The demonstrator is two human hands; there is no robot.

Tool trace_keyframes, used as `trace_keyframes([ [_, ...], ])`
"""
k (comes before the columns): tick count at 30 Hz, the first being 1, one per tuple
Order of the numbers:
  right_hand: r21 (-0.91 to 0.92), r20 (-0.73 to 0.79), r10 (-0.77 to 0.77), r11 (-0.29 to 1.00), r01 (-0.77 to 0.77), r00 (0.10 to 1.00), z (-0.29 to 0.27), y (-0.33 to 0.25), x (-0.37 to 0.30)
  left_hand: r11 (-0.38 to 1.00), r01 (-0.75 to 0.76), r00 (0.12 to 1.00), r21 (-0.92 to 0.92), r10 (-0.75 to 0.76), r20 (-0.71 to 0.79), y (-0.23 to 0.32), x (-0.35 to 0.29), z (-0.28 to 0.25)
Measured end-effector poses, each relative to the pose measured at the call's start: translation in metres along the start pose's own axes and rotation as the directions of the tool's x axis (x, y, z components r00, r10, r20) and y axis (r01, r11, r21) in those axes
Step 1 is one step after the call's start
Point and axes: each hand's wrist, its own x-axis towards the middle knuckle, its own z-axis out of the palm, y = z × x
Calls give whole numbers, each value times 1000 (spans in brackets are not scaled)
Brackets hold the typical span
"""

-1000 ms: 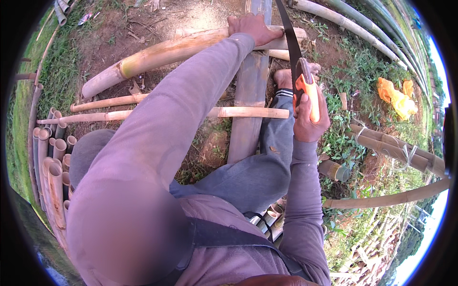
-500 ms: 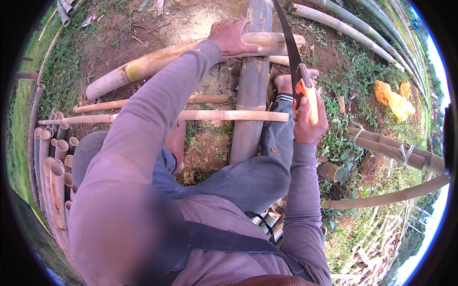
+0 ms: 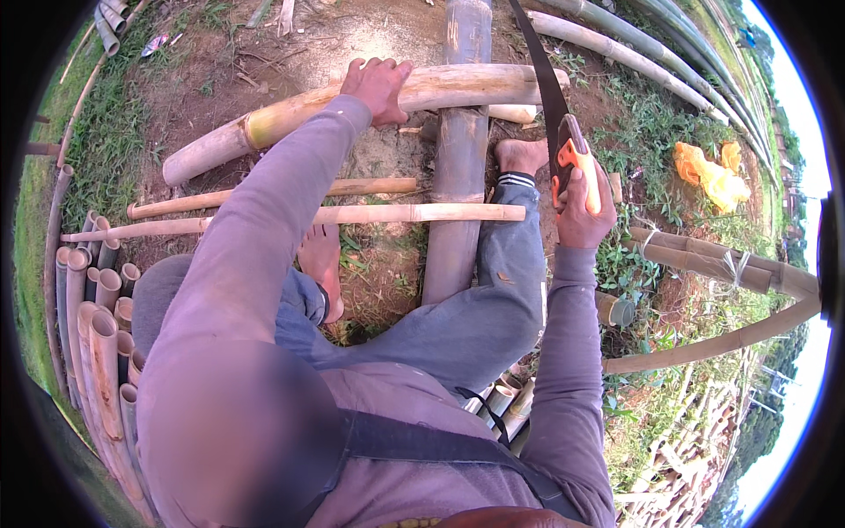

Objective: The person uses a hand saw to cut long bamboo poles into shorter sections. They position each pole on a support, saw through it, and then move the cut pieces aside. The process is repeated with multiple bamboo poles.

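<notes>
A thick pale bamboo pole (image 3: 295, 119) lies slantwise, its right part resting across a broad dark bamboo log (image 3: 453, 158) that runs away from me. My left hand (image 3: 378, 91) is wrapped over the top of the pole, left of the log. My right hand (image 3: 585, 211) grips the orange handle of a hand saw (image 3: 552, 97), its dark blade pointing up and away. The blade passes in front of the pole's right end; whether it touches cannot be seen. Two thin bamboo sticks (image 3: 422, 213) lie on the near side, one reaching over the log.
Upright cut bamboo tubes (image 3: 103, 326) crowd the left. Long poles (image 3: 616, 53) lie at the far right. A yellow plastic bag (image 3: 713, 176) sits on the grass, with tied bamboo rails (image 3: 704, 261) nearer. My bare feet (image 3: 524, 156) are either side of the log.
My left hand has slid left along the bamboo pole, and its fingers are closer together. My right hand with the saw has shifted slightly right and its blade tilts a little.
</notes>
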Motion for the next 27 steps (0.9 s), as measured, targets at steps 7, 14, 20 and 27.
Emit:
trace_keyframes([
  [7,49,24,171,984,-172,985,2,-18,1,999,47,999,11,-47,-10,10,-1,1],
  [14,-12,-5,133,991,-133,991,7,-39,10,999,32,999,13,-32,27,9,5,4],
  [20,-46,28,101,994,-100,994,-47,-53,-61,999,38,998,-18,-37,50,7,-1,-1],
  [27,56,54,189,980,-192,981,-28,-32,-39,1000,18,1000,2,-19,24,11,-2,-1],
])
